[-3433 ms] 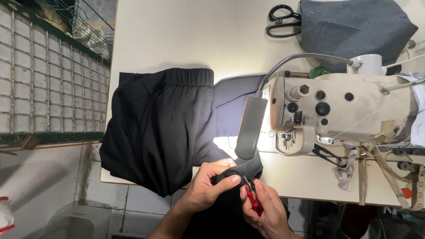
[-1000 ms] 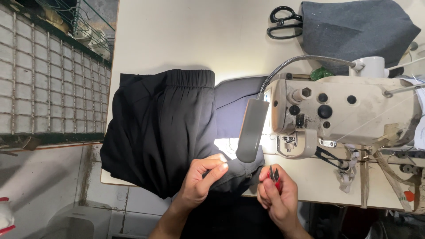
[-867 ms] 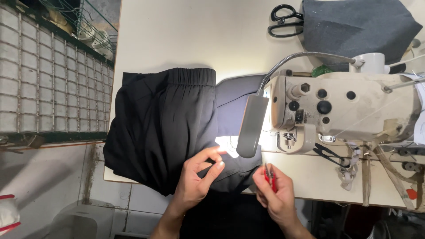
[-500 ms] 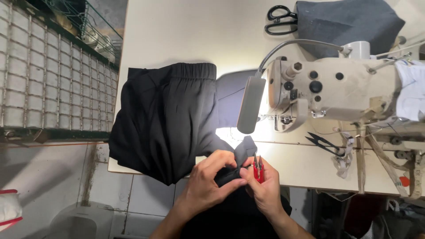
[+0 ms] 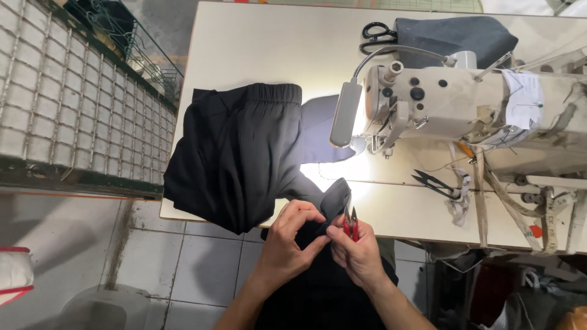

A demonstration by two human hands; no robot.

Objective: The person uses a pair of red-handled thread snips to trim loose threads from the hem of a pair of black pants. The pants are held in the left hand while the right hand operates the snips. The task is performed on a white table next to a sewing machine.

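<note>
Here the right hand (image 5: 358, 247) clenches red snips (image 5: 350, 225) pointing upright, left hand (image 5: 292, 235) pinching black fabric (image 5: 235, 156).

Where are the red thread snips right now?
In the head view, the red thread snips are in the right hand, at the table's near edge, blades against the black fabric beside the left hand.
</note>
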